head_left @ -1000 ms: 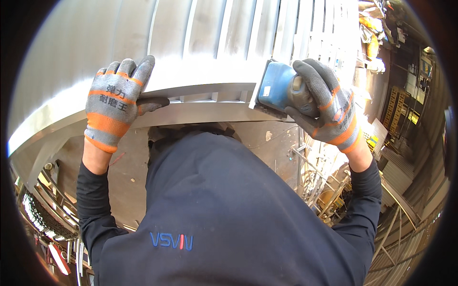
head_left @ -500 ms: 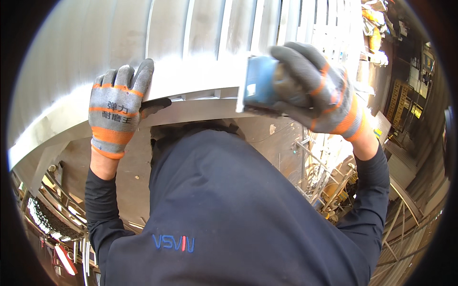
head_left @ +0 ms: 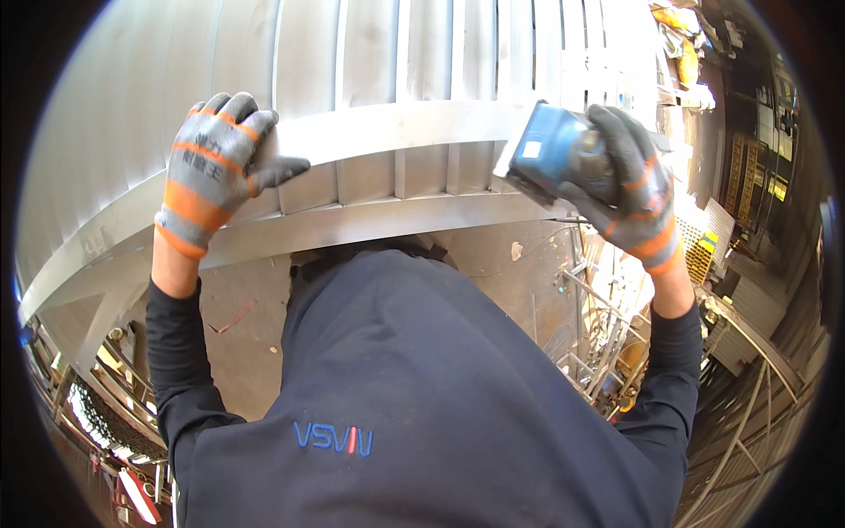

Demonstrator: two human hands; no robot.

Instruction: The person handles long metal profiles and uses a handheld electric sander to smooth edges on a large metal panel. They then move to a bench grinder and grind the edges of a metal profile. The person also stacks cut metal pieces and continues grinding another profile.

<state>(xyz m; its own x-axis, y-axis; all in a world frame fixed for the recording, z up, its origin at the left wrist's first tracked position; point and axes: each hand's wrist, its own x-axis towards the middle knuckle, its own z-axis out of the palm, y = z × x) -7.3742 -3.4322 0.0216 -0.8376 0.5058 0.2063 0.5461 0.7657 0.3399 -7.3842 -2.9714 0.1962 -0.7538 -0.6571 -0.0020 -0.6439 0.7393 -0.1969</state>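
A large silvery metal panel with raised ribs (head_left: 370,53) spreads out ahead of me, crossed by a flat curved metal rail (head_left: 387,123). My gloved left hand (head_left: 211,167) holds this rail at its left part, fingers over the top and thumb stretched along its near edge. In my gloved right hand (head_left: 629,180) is a blue handheld power sander (head_left: 550,145), gripped by its rounded body. Its flat pale pad is tilted toward the right part of the rail; whether it touches is unclear. Both gloves are grey with orange bands.
A second metal rail (head_left: 370,218) runs nearer to me, below the first. Metal rods and scraps (head_left: 598,334) lie on the floor at the right. Yellow wrapped items (head_left: 682,57) are heaped at the upper right, and a black mesh roll (head_left: 106,418) sits at the lower left.
The sander has moved right and tilted. My left hand has shifted slightly left and up, its thumb still stretched out. More of the ribs between the two rails now shows.
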